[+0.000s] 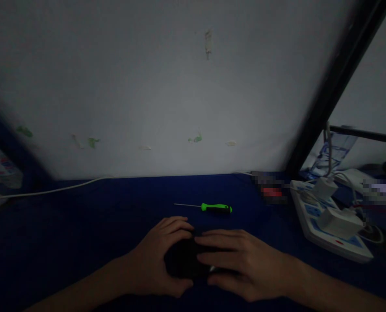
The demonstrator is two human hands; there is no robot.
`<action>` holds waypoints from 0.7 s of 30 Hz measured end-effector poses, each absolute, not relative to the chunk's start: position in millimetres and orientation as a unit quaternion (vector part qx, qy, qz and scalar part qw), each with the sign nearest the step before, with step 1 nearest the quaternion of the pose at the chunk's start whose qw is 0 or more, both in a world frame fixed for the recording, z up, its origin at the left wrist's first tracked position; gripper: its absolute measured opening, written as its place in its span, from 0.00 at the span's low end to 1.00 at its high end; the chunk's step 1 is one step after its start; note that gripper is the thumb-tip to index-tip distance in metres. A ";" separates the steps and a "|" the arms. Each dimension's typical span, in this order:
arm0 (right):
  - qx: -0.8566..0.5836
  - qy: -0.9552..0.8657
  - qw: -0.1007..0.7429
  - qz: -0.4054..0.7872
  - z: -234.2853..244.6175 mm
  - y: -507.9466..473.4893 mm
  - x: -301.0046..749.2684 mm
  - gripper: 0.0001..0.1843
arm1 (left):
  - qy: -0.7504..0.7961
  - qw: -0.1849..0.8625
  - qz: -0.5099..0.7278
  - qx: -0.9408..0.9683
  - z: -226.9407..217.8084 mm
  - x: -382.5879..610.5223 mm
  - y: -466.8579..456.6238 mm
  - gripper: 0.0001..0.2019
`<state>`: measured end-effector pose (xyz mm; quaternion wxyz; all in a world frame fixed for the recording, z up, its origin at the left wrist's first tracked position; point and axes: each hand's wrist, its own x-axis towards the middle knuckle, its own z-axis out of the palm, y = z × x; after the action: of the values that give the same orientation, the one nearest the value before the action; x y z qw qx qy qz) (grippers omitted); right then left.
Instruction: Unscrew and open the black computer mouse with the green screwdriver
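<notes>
A black rounded object [184,260] lies low in the middle of the view, too dark for me to tell its kind. My left hand [160,255] curls round its left side, with the fingers over the far edge and the thumb along the near edge. From the right, my right hand [241,262] grips it with fingers reaching across its top and the thumb at the near side. A small pale spot shows under the right fingers. Beyond both hands, a screwdriver [216,208] with a green and black handle lies on the dark blue tabletop [141,199], its thin shaft pointing left.
At the right sits a white power strip [325,242] with plugged-in adapters [340,222] and cables. A blurred dark and red item [270,190] is near the wall [167,95]. A white cable [59,189] runs along the left, near a plastic bottle [4,167].
</notes>
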<state>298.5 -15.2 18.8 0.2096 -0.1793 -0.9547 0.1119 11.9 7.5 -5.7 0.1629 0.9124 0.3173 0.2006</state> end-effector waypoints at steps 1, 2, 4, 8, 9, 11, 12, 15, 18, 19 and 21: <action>-0.174 -0.955 0.216 0.108 18.8 -14.9 298.5 0.22 | 0.317 0.162 0.201 0.913 -5.9 11.5 7.5 0.38; -0.168 -0.955 0.221 0.106 18.9 -14.6 298.5 0.21 | 0.317 0.161 0.200 0.913 -6.1 11.2 7.5 0.38; -0.159 -0.956 0.223 0.108 19.3 -14.1 298.2 0.21 | 0.317 0.158 0.198 0.914 -6.3 10.5 7.5 0.39; -0.150 -0.959 0.218 0.105 20.4 -13.8 297.3 0.20 | 0.320 0.160 0.183 0.916 -4.1 10.4 7.7 0.39; -0.148 -0.959 0.220 0.103 20.2 -13.8 297.2 0.20 | 0.319 0.163 0.180 0.916 -3.0 10.7 7.8 0.38; -0.143 -0.958 0.228 0.095 19.1 -13.5 297.3 0.20 | 0.312 0.168 0.178 0.918 -0.5 11.6 7.9 0.38; -0.140 -0.957 0.236 0.089 18.4 -13.3 297.5 0.20 | 0.309 0.169 0.182 0.918 0.6 12.1 7.9 0.38; -0.130 -0.954 0.260 0.071 16.6 -12.9 298.4 0.19 | 0.304 0.167 0.187 0.919 2.3 12.8 7.6 0.37; -0.128 -0.955 0.263 0.057 16.5 -13.2 299.3 0.18 | 0.305 0.158 0.190 0.919 1.0 12.3 7.1 0.37; -0.126 -0.956 0.260 0.051 16.8 -13.4 299.3 0.18 | 0.307 0.158 0.192 0.919 0.1 12.0 7.0 0.37; -0.123 -0.957 0.260 0.039 17.0 -13.9 298.8 0.17 | 0.309 0.160 0.201 0.916 -2.0 11.5 6.9 0.37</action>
<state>298.8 -13.9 17.0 0.2597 -0.1228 -0.9570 0.0394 11.5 6.9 -2.0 0.1595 0.9160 0.3087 0.2007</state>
